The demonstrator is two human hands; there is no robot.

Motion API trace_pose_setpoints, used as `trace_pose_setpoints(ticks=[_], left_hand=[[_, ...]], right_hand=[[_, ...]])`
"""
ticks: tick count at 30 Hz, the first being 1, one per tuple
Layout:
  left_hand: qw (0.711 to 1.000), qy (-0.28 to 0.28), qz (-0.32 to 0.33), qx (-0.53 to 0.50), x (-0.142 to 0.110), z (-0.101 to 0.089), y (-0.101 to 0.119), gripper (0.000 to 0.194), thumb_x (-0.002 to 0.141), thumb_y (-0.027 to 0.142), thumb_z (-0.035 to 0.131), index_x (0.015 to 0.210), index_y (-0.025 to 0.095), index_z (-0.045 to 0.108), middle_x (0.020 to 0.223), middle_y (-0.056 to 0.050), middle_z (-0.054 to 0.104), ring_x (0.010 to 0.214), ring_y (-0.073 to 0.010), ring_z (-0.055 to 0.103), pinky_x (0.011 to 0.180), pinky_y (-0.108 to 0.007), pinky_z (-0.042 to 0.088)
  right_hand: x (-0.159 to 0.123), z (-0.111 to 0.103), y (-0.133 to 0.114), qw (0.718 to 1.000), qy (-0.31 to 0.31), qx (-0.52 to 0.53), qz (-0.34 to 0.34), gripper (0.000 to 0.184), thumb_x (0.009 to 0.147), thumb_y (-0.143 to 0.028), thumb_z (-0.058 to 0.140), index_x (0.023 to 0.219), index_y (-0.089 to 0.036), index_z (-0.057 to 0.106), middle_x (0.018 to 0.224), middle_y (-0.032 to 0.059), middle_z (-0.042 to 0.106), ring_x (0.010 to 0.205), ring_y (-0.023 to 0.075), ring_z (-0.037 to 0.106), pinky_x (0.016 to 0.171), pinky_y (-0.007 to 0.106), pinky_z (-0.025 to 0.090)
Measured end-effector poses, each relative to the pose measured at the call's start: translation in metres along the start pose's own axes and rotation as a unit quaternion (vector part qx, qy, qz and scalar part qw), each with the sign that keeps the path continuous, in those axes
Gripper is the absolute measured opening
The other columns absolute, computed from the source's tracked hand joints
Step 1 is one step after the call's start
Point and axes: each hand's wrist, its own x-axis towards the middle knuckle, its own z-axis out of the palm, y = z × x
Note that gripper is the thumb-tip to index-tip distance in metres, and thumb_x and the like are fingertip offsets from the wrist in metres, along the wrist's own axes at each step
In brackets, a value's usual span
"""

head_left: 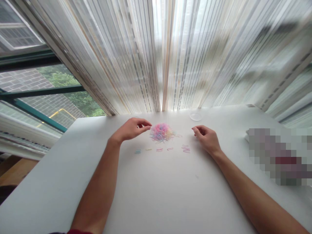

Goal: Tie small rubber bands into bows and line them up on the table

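Note:
A loose pile of thin, pastel-coloured rubber bands [161, 132] lies on the white table. At its left edge is my left hand [133, 128], thumb and forefinger slightly apart, with nothing visible between them. My right hand [206, 137] is to the right of the pile and apart from it. Its thumb and forefinger are pinched together; whatever they hold, if anything, is too small to make out. In front of the pile, small groups lie in a row: blue bands [137, 151], yellow bands [148, 149], pink bands [159, 149], a purplish band [170, 149] and pinkish-purple bands [186, 149].
A clear round lid or dish [195, 116] lies near the back edge of the white table [161, 195]. Another pale rim shows partly behind my left hand. Striped sheer curtains [122, 58] hang behind the table. A blurred-out object [280, 156] sits at the right.

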Motion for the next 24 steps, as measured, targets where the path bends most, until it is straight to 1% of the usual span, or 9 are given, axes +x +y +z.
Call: trace_pose_setpoints(ticks=[2,4,7,9,16,20,24], left_hand=[[1.000,-0.007,-0.007,0.013,0.013,0.004,0.002,0.030,0.087,0.045,0.064,0.098,0.021,0.079,0.092,-0.004,0.077,0.074,-0.0175,0.064,0.070,-0.029,0.051],[0.999,-0.030,-0.013,0.027,0.020,0.011,0.001,0.028,0.086,0.043,0.064,0.096,0.022,0.079,0.092,-0.004,0.078,0.075,-0.0183,0.065,0.069,-0.029,0.051],[0.997,-0.064,-0.014,0.049,0.022,0.024,-0.001,0.025,0.086,0.041,0.064,0.094,0.022,0.079,0.091,-0.003,0.077,0.074,-0.0186,0.065,0.068,-0.028,0.050],[0.995,-0.073,-0.011,0.064,0.021,0.029,-0.001,0.023,0.085,0.039,0.065,0.096,0.023,0.078,0.093,-0.002,0.077,0.075,-0.0186,0.065,0.069,-0.028,0.049],[0.992,-0.064,0.006,0.107,0.023,0.037,0.005,0.023,0.087,0.034,0.062,0.102,0.023,0.076,0.101,-0.003,0.076,0.083,-0.0205,0.066,0.072,-0.029,0.048],[0.989,-0.066,-0.002,0.131,0.026,0.044,0.007,0.020,0.088,0.028,0.059,0.099,0.023,0.076,0.100,-0.003,0.075,0.084,-0.0207,0.066,0.072,-0.030,0.047],[0.989,-0.054,0.007,0.139,0.028,0.046,0.006,0.020,0.087,0.025,0.058,0.093,0.022,0.076,0.099,-0.002,0.073,0.082,-0.0191,0.064,0.071,-0.029,0.046]], right_hand=[[0.000,0.000,0.000,1.000,0.002,0.000,-0.004,0.038,0.084,-0.054,0.062,0.082,-0.017,0.072,0.065,0.0028,0.067,0.058,0.0172,0.058,0.061,0.030,0.047],[0.000,0.000,0.000,1.000,-0.001,0.000,-0.005,0.036,0.084,-0.052,0.062,0.082,-0.018,0.072,0.065,0.0024,0.067,0.058,0.0169,0.058,0.060,0.029,0.047],[0.000,0.000,-0.001,1.000,-0.009,0.000,-0.008,0.033,0.084,-0.050,0.062,0.081,-0.019,0.072,0.065,0.0017,0.066,0.057,0.0162,0.057,0.059,0.028,0.046],[-0.001,0.000,-0.002,1.000,-0.012,-0.002,-0.013,0.033,0.085,-0.050,0.061,0.082,-0.019,0.072,0.065,0.0014,0.065,0.057,0.0158,0.056,0.058,0.028,0.046],[-0.002,-0.001,-0.001,1.000,-0.016,-0.016,-0.010,0.034,0.085,-0.051,0.061,0.083,-0.018,0.072,0.065,0.0020,0.065,0.057,0.0158,0.056,0.057,0.028,0.044],[-0.002,-0.001,-0.002,1.000,-0.014,-0.010,-0.009,0.036,0.085,-0.052,0.061,0.082,-0.018,0.072,0.064,0.0022,0.065,0.057,0.0158,0.055,0.056,0.027,0.045],[-0.001,-0.002,-0.002,1.000,-0.018,-0.012,-0.005,0.035,0.084,-0.051,0.061,0.081,-0.018,0.072,0.064,0.0019,0.065,0.057,0.0157,0.055,0.057,0.027,0.045]])
